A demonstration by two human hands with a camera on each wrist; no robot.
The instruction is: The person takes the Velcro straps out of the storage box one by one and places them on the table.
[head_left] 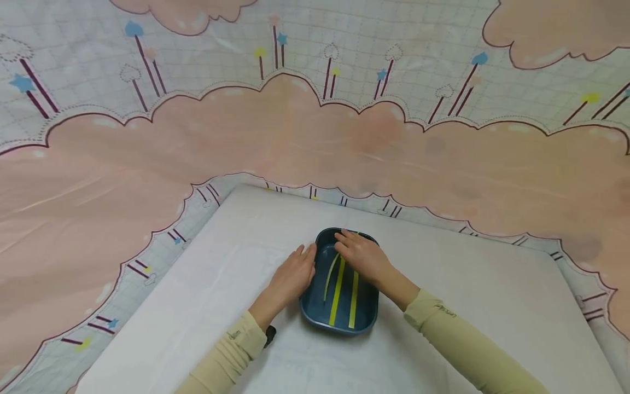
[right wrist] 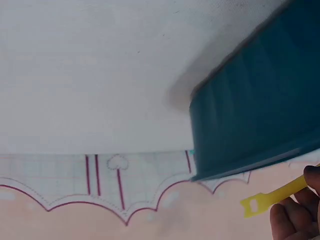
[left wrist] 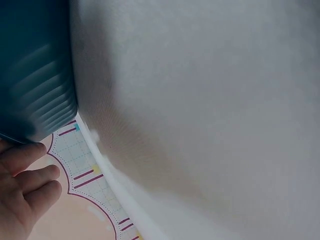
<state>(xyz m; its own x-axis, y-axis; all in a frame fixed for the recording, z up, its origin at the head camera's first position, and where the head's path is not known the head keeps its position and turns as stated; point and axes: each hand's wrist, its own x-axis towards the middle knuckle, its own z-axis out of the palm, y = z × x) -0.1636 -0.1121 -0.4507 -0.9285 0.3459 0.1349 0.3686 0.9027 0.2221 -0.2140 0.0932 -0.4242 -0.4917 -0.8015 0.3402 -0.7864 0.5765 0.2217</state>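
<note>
We see a dark blue tray (head_left: 339, 323) on the white board (head_left: 197, 306), just below the centre of the head view, its long axis running from 12 to 6 o'clock. Three yellow strips (head_left: 337, 295) lie inside it, lengthwise, nearly parallel, the left one bowed. Our left hand (head_left: 292, 273) rests at the tray's 9 o'clock wall with fingers straight and flat against it, gripping nothing. Our right hand (head_left: 361, 257) reaches in from 1 o'clock; its fingers curl over the far ends of the strips, and the right wrist view shows a yellow strip end (right wrist: 270, 197) pinched at the fingertips (right wrist: 292, 220). We judge that a pull could drag neighbouring strips along, or slide the light tray, since only a flat hand steadies it.
</note>
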